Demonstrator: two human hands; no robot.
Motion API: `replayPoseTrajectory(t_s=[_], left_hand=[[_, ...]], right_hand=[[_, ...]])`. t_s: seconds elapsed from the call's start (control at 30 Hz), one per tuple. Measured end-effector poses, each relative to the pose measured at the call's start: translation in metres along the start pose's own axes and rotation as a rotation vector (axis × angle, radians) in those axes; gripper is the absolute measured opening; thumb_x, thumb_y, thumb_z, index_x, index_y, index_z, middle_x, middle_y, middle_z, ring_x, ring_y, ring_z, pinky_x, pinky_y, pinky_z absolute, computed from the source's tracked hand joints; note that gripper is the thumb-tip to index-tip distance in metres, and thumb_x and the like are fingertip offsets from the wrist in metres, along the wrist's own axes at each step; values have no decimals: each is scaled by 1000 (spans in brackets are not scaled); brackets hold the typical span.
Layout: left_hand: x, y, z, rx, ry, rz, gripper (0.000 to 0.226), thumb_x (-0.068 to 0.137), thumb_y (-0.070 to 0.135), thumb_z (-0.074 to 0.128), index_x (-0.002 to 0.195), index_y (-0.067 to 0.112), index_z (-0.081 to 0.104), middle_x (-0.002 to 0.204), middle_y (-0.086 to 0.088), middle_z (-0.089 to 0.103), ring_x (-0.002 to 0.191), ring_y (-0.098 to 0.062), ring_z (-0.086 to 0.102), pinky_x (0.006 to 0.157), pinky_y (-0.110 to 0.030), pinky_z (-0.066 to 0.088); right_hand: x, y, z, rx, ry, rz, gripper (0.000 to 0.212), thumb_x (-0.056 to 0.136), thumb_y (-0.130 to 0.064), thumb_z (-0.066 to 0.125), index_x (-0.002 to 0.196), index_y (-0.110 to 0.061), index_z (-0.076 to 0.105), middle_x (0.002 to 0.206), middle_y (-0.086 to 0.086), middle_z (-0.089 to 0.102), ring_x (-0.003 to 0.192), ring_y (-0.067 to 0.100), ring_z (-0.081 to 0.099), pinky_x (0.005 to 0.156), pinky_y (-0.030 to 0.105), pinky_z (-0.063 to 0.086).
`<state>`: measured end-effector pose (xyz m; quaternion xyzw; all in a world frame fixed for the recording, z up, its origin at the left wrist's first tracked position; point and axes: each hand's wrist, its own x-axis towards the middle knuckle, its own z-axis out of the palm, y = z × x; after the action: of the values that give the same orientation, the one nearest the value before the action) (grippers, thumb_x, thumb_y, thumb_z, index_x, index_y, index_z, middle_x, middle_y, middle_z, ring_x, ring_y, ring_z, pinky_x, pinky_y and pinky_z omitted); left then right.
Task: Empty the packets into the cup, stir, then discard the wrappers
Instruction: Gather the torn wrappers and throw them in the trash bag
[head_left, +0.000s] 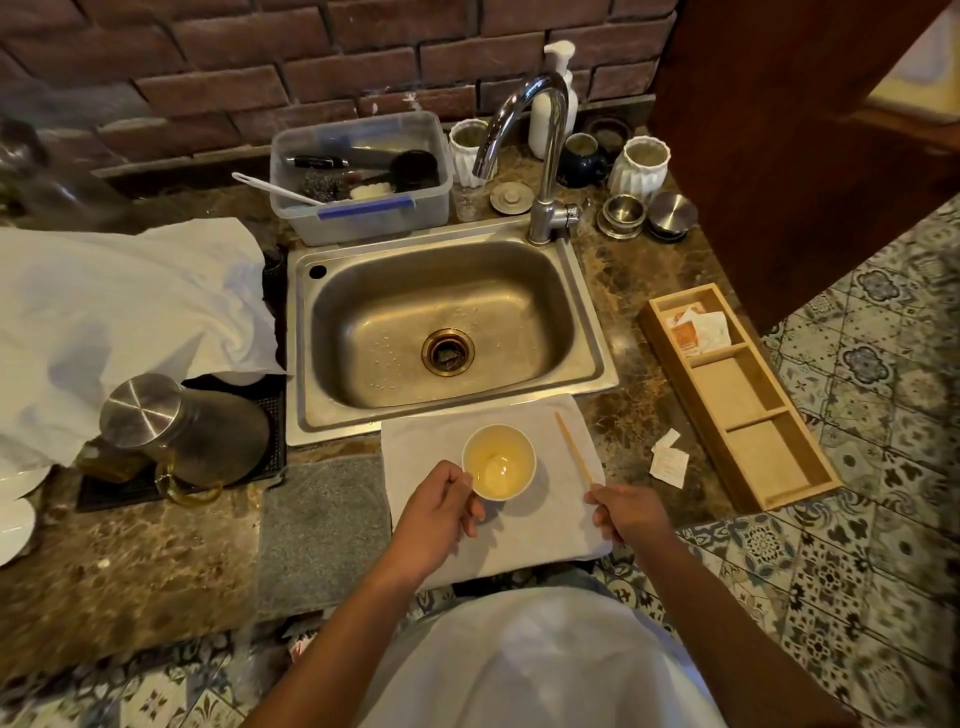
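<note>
On the white cloth (545, 525) at the desk's near edge, the light, tippable cup (498, 462) is steadied at 7 o'clock by the left hand (441, 512). A thin, stiff stick (573, 447), pinched low by the right hand (626, 512), lies at 3 o'clock. Flimsy torn wrappers (670, 460) lie further right.

Bare forearms, no sleeves showing — a loose white shirt (540, 660) covers the torso.

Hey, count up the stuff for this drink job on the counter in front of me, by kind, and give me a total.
Cup: 1
Wooden stir stick: 1
Torn white wrappers on the counter: 2
Wooden organizer tray: 1
Packets in the tray's far compartment: a small pile, too overlapped to count
Total countable: 5
</note>
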<state>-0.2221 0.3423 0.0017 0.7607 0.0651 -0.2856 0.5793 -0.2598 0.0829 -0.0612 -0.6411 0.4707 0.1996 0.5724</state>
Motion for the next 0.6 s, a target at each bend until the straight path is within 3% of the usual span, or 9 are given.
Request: replayPoseTrajectory(t_s=[0.2,0.37,0.6], left_hand=[[0,1,0,-10,-5,0,28,108,24,43,96,1,52,74,-1,70,64,-23,58,61,-42,45],[2,1,-1,-29,-21,-22,25,107,23,43,92,5,51,73,-1,70,63,-23,58,60,-41,43],[4,0,-3,-28,-28,-7,24,107,20,44,91,4,53,73,-3,71,62,-19,59,58,-33,46]], right_hand=[[2,3,1,-35,-22,32,20,97,-16,65,88,1,70,59,9,58,43,13,44,36,18,34],[2,2,1,-76,-43,66,28,97,-26,65,85,-3,72,49,0,62,32,5,45,37,17,34],[8,2,-3,-85,-8,59,34,88,-33,76,73,-2,76,54,7,70,42,14,52,51,26,41]])
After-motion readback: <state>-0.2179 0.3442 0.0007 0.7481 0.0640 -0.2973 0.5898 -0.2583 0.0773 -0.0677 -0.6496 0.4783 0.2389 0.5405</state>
